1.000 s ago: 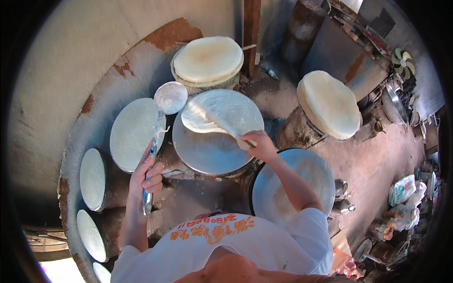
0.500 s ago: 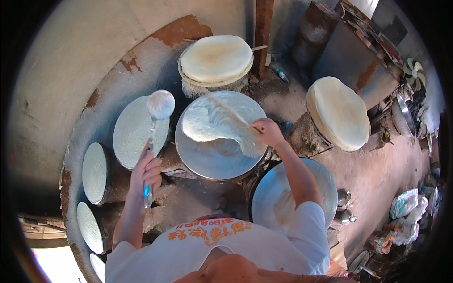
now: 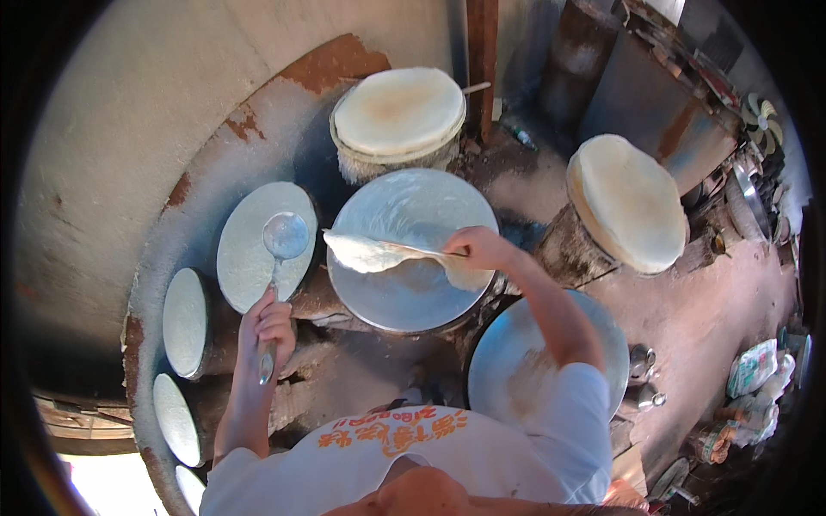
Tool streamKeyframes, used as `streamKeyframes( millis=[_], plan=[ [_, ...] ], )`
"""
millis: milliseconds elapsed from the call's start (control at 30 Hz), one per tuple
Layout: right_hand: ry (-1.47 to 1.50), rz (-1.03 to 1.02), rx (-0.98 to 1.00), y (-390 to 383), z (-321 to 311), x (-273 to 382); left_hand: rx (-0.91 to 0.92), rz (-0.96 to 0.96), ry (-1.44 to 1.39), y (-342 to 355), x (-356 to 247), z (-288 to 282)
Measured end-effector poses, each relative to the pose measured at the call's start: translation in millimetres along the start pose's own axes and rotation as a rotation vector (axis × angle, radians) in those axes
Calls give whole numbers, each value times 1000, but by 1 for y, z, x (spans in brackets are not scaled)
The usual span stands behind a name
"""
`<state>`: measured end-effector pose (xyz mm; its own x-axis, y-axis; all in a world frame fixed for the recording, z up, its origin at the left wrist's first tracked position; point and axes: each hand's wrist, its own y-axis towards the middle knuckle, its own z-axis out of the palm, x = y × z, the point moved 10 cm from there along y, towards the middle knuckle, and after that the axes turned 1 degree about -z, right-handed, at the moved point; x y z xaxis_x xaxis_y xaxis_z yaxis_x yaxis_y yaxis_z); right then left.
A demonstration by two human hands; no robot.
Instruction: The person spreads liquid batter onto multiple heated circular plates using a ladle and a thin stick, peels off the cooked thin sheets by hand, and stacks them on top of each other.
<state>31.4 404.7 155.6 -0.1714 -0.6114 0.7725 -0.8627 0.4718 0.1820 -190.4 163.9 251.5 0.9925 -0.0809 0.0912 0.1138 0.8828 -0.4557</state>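
Observation:
My left hand [image 3: 270, 331] is closed around the handle of a metal ladle [image 3: 284, 236], whose bowl hangs over the white-coated round griddle [image 3: 245, 262] at the left. My right hand [image 3: 477, 245] grips the thin handle of a spreading tool over the middle griddle [image 3: 370, 305]; the tool's blade is hard to make out. A white band of wet batter [image 3: 361, 251] stretches leftward from that hand across the griddle, whose far half shows a thin streaky film.
Pale flatbread stacks rest on drums at the back [image 3: 396, 112] and right [image 3: 624, 198]. More coated griddles [image 3: 182, 322] line the curved left wall. A bare griddle [image 3: 508, 378] lies under my right forearm. Pots, bags [image 3: 753, 370], a fan [image 3: 761, 120] and a wooden post [image 3: 480, 60] surround the area.
The batter has drawn from a broad patch into a narrower band nearer the griddle's middle, along with my right hand. The ladle bowl swung up, then down over the left griddle.

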Motion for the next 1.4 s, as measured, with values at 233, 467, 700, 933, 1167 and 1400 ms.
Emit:
streamKeyframes(
  millis=[233, 467, 700, 933, 1167, 1400],
  plan=[
    [-39, 59, -76, 6, -12, -11, -24, -67, 18, 7, 7, -13],
    [63, 247, 8, -90, -32, -29, -18, -208, -86, -19, 37, -21],
    [30, 109, -69, -114, -1, 22, -65, -320, -44, -18, 65, -42],
    [-96, 161, -405, -161, 35, 63, -13, -362, 64, 1, 56, -28],
    [1044, 542, -935, -108, 214, 144, 273, -395, 221, -79, 2, 21],
    [1226, 540, -1320, 65, 356, 102, 280, -545, -74, -102, -62, 8]
  ],
)
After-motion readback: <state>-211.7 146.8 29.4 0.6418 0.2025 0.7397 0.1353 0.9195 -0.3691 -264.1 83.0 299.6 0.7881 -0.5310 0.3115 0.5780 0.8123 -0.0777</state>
